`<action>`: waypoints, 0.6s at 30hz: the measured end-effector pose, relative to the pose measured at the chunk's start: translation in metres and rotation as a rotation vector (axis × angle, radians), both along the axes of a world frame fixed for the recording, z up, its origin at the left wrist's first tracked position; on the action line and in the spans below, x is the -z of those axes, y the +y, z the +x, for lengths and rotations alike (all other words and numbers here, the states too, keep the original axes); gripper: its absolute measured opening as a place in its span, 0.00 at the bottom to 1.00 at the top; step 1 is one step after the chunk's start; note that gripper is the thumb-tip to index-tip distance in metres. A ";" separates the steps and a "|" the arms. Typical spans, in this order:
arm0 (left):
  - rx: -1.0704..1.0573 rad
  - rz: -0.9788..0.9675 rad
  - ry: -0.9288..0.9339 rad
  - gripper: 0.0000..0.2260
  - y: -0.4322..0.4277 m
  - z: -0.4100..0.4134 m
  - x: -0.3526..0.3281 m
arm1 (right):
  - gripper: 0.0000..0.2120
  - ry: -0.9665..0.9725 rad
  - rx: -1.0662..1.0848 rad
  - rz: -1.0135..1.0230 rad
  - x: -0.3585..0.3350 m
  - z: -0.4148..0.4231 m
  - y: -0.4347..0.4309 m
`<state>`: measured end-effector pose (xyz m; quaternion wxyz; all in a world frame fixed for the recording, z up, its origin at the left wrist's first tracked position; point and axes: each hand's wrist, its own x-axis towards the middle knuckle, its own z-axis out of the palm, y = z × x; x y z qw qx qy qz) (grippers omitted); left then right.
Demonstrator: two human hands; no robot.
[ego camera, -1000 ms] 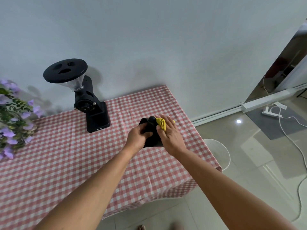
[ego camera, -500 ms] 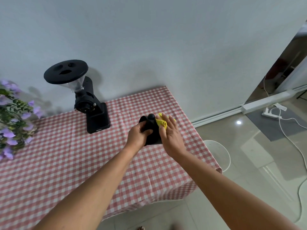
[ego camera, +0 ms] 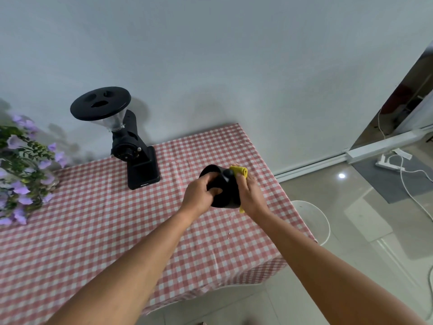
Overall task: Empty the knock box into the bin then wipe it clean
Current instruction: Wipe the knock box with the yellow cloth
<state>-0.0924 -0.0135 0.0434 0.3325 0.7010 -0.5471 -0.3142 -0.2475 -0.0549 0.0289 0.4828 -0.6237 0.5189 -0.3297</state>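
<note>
Two bare arms are seen reaching forward from the bottom edge. The left hand is wrapped round the left side of the black knock box, with its fingers curled on the rim and its thumb laid on the wall. The right hand is laid against the right side of the box, with its fingers nearly straight. A yellow cloth is pressed between this hand and the box. A rolled bit of the cloth is seen sticking out past the fingertips, and a small corner is seen below the palm.

The knock box is held between both hands over the right end of the table. It is tipped on its side, with its open mouth turned away and to the left. Whether it touches the table cannot be told.

The table is covered with a red and white checked cloth. Farther back on it, near the wall, a black coffee grinder is stood upright, well apart from the hands. At the far left, purple flowers with green leaves are seen.

On the floor just beside the right end of the table, a white round thing is partly hidden. Much farther right, a white power strip with a white cable is laid on the shiny floor.
</note>
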 end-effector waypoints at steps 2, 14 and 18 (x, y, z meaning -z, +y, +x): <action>0.035 -0.027 -0.063 0.18 0.000 -0.003 0.001 | 0.23 -0.072 0.061 0.149 -0.009 0.003 -0.007; 0.100 -0.068 0.019 0.19 0.006 -0.004 -0.002 | 0.24 0.001 -0.014 0.146 -0.022 -0.007 -0.014; 0.094 -0.044 0.059 0.19 0.005 -0.006 -0.002 | 0.23 -0.009 -0.039 0.230 -0.032 -0.011 -0.015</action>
